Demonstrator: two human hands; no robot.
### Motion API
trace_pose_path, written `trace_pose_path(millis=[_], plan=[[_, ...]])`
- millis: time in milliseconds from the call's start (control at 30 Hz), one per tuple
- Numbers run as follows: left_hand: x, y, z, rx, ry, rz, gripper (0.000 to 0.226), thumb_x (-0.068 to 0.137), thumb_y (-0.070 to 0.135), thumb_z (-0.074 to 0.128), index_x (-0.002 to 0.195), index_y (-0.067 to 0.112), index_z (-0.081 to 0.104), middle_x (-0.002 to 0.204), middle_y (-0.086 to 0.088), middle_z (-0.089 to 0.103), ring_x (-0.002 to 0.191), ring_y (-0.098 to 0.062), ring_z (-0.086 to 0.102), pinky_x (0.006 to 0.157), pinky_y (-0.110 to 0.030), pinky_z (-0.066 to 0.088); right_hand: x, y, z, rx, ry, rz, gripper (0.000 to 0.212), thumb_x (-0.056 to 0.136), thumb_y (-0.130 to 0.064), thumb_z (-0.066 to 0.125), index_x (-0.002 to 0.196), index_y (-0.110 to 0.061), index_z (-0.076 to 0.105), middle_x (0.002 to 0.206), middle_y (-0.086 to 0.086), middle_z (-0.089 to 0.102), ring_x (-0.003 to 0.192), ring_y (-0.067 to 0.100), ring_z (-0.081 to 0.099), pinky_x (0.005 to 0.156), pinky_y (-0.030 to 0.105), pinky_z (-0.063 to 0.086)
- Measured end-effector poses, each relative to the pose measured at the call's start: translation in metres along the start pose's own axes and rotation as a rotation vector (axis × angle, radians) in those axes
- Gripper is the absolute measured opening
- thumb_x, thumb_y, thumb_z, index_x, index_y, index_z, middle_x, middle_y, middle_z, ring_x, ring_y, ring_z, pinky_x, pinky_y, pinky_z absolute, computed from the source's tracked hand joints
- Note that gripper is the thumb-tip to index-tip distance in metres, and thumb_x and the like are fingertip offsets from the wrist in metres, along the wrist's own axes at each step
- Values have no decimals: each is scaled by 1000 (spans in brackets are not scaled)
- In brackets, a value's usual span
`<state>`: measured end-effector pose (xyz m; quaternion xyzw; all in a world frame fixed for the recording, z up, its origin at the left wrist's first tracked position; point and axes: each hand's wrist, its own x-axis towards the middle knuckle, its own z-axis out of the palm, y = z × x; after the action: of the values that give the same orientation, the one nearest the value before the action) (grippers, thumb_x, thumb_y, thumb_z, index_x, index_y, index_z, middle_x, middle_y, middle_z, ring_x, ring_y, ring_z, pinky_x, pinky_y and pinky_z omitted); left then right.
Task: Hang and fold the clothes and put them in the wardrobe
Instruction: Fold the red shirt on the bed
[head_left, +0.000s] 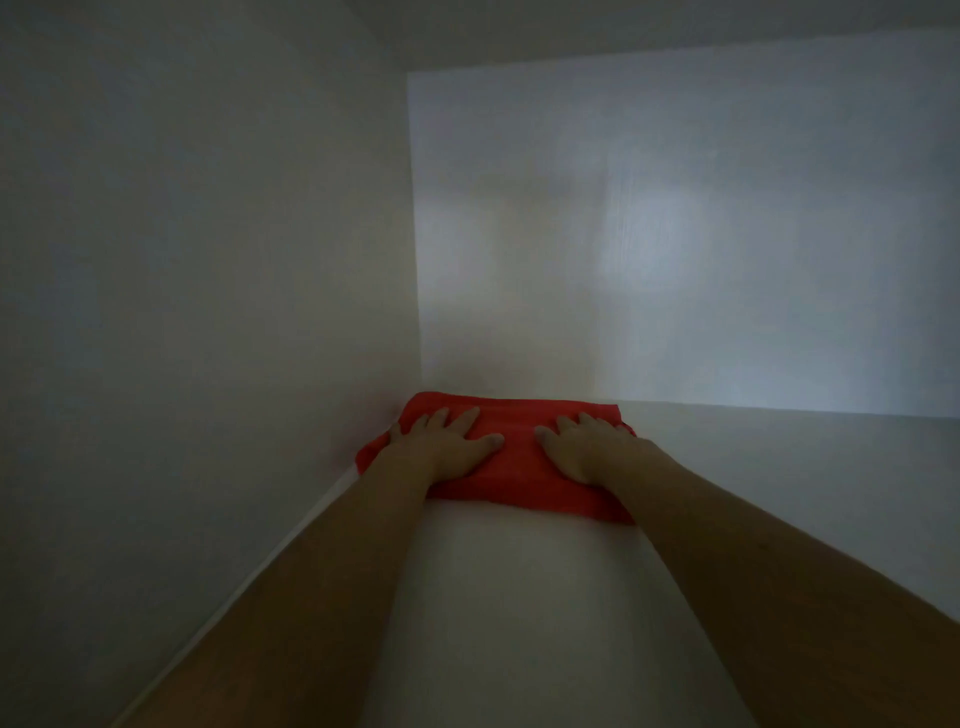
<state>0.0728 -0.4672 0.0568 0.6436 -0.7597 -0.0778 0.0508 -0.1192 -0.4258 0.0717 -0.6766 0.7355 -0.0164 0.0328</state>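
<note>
Two bare forearms reach in from the near edge of the shelf (519, 597), running deep into the dim wardrobe. At their ends both hands lie flat on a folded red cloth (511, 457). The left hand (441, 441) presses the cloth's left half, fingers straight and a little spread, thumb pointing inward. The right hand (582, 447) presses the right half the same way; neither hand curls round or pinches anything.

The cloth sits far back on the shelf, in its left rear corner, its left edge touching the side wall (208, 260) and its far edge just short of the back wall (675, 234).

The step looks like seating the folded piece in place, and it seems nearly done. To do it well, keep the palms flat and the pressure even so the folds stay stacked. Square the left edge along the side wall rather than crumpling it against it. Then lift both hands straight up before drawing the arms back, since dragging fingers could pull the top layer open.
</note>
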Motion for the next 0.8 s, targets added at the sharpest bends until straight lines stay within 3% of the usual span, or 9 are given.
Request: trace_pose_path(millis=[333,800], plan=[[58,0,1,-7,15,-4,79,85,81,23,153,45,3,165,-1,0,151,-28,4,117,-59,-2,67,6,5,-74,5,-32,64,99,-55,9,155,-25,13,162,10,10,148,31,11,118,52,12],[74,-1,0,4,21,-10,79,85,81,23,153,45,5,165,-2,1,151,-29,6,117,-60,0,87,6,5,-78,8,-28,65,99,-55,9,155,-23,11,161,12,9,147,33,12,118,52,13]])
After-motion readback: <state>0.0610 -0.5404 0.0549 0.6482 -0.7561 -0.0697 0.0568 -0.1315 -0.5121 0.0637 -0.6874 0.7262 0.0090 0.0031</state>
